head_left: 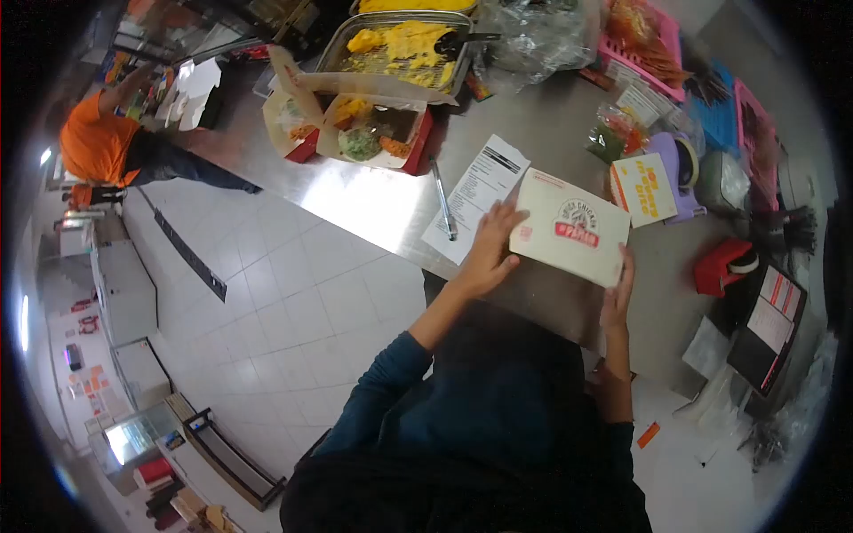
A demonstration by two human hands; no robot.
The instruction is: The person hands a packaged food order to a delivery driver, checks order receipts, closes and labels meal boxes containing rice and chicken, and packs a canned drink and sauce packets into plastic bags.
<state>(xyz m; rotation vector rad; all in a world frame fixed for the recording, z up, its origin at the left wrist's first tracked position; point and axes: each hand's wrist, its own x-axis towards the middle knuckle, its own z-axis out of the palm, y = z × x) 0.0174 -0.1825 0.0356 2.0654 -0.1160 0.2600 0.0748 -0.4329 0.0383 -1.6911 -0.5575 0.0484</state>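
A closed cardboard food box [569, 226] with a printed chicken logo is between my two hands near the table's front edge. My left hand [489, 250] presses against its left side, fingers along the edge and thumb apart. On the right side, my right hand [619, 289] grips the corner, its fingers partly hidden by the box. Under and beside the left hand lies a printed receipt [480, 191], with a pen [442, 200] across its left part. To the box's right lies a yellow and white printed card [646, 189].
Two open food boxes [378, 133] with rice and toppings stand at the back left, before a tray of yellow food [400, 49]. A purple tape dispenser [680, 173], red tape dispenser [721, 266] and tablet [769, 329] line the right. A person in orange [98, 147] stands far left.
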